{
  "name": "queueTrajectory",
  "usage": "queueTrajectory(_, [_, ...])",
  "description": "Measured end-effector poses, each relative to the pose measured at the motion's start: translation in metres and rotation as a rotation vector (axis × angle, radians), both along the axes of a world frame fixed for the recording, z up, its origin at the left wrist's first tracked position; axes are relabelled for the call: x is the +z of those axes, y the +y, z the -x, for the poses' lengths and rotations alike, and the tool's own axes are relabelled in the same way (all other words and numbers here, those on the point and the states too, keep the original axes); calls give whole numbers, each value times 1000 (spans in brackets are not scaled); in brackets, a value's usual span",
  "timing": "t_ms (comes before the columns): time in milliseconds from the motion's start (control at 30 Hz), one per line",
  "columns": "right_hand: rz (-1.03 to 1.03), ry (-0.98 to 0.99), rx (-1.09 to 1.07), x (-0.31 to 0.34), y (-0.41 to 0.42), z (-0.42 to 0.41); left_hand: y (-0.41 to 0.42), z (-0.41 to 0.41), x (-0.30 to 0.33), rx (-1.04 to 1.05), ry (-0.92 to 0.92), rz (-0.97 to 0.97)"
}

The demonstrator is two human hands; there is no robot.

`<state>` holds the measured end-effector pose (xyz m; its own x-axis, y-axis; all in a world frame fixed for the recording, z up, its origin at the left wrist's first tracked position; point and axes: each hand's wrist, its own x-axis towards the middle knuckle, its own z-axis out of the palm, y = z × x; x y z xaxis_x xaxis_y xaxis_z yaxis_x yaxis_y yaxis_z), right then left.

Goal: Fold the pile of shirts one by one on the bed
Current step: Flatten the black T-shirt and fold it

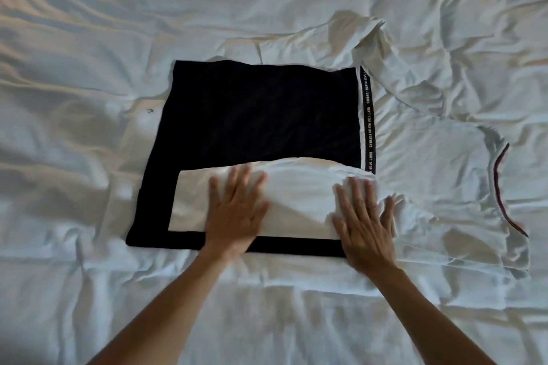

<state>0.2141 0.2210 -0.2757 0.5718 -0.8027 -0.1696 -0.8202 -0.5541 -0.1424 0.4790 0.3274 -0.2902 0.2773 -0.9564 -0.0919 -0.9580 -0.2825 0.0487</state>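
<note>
Shirts lie at the centre of a bed covered by a wrinkled white sheet [118,24]. Black shirt [252,115]: spread flat as a rough rectangle, its near edge showing as a dark band below the hands. White folded panel [284,201]: laid over the near half of the black shirt, its far edge curving upward in a shallow arc. A narrow black tape with white lettering [369,118] runs along the right edge of the black shirt. To the right, a white garment [444,172] lies loosely spread and creased, touching the black shirt, with a thin dark red trim [501,184] along its curved right edge; a bunched part of it rises at the far right corner of the black shirt.

Left hand [237,210]: palm down on the white folded panel, fingers straight and spread, pointing away from the person; the image is slightly blurred here. Right hand [364,216]: palm down at the right end of the panel, fingers straight and close together, the thumb set apart to the right, with fabric gathered in small wrinkles beside the thumb. Both bare forearms extend from the lower edge of view, converging toward the shirt, wrists roughly level with its near edge.
</note>
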Motion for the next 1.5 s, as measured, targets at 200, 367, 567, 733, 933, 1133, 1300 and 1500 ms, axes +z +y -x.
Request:
queueTrajectory(200, [18,-25,-18,-2,1,-2,35,-78,24,368,-8,-56])
queueTrajectory(367, [172,-331,-48,28,-37,-1,-37,-41,42,180,54,140])
queueTrajectory(567, [299,-400,-279,70,-203,-29,-181,-32,62,-42,205,277])
queueTrajectory(733, [34,69,-165,76,-297,-43,-272,-17,72,-189,232,233])
queueTrajectory(933, [150,37,-143,67,-318,-38,-312,-9,59,-49,87,-159])
queueTrajectory(1133, [358,-562,-262,82,-304,0,-284,-21,70,-116,45,256])
queueTrajectory(1300, [319,-780,-390,98,-231,48,-216,-4,70,-146,74,585])
queueTrajectory(1500, [198,-635,-348,47,-144,110,-135,13,33,-249,107,484])
